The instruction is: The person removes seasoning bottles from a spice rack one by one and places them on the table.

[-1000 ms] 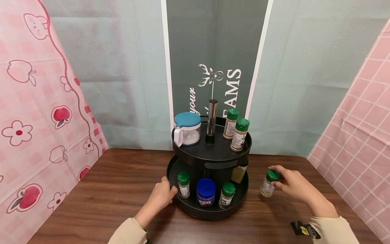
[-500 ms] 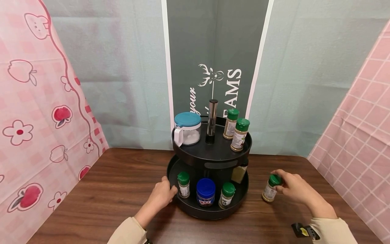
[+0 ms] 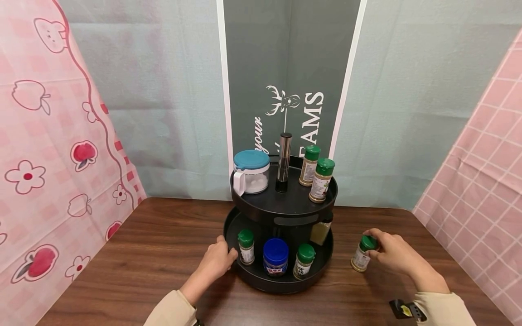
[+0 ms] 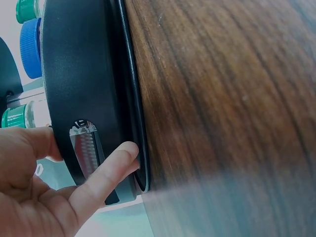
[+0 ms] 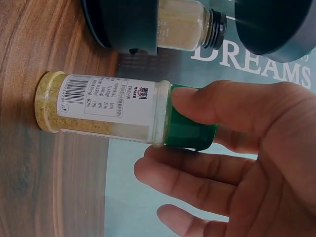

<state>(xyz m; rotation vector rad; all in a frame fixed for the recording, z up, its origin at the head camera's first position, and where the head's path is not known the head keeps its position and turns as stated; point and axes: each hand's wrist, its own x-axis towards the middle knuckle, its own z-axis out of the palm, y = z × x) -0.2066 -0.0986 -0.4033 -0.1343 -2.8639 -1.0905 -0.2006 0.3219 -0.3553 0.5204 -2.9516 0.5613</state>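
Note:
My right hand (image 3: 397,253) pinches the green cap of a spice jar (image 3: 360,259) between thumb and fingers. This jar is upright, right of the black two-tier rack (image 3: 281,286), its base at the wood table top. Yellowish powder and a white printed label show on it in the right wrist view. At the rack's lower left, my left hand (image 3: 216,260) grips the wall of the bottom tray (image 4: 79,59). The thumb is over the rim and a finger (image 4: 111,165) lies against the outer side. Nearest that hand stands another green-capped jar (image 3: 246,247).
The lower tier also holds a blue-lidded jar (image 3: 275,258), a green-capped jar (image 3: 304,261) and a dark-capped bottle (image 3: 320,232). Up top are a teal-lidded pot (image 3: 252,172), two green-capped jars (image 3: 319,181) and a metal post (image 3: 283,158). Fabric hangs behind and at both sides.
The right hand and its jar have come slightly right and nearer to me, and barely move in the last half second. The left hand and the rack stay in place.

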